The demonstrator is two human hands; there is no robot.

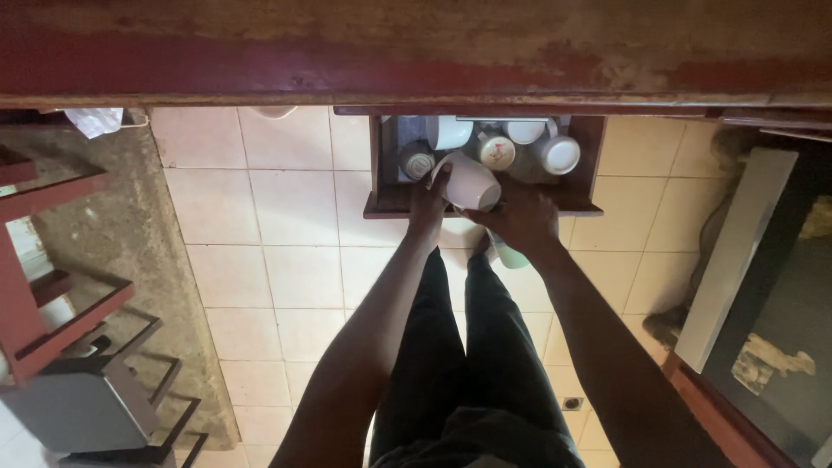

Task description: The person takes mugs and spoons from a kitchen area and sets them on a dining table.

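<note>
I look straight down at an open wooden drawer (589, 186) pulled out from under a reddish counter edge. Both my hands hold a pale pink mug (471, 180), tilted on its side over the drawer's front. My left hand (428, 198) grips the mug's left rim. My right hand (523, 218) supports it from below and the right. Inside the drawer lie several white mugs and cups (556, 153), one with a small red pattern (495, 152), most with mouths turned toward me.
The worn red counter front (416, 65) spans the top. The floor is pale square tile (277, 260). A red metal frame with a grey seat (78, 381) stands at left. A white board (737, 251) leans at right beside a dark panel.
</note>
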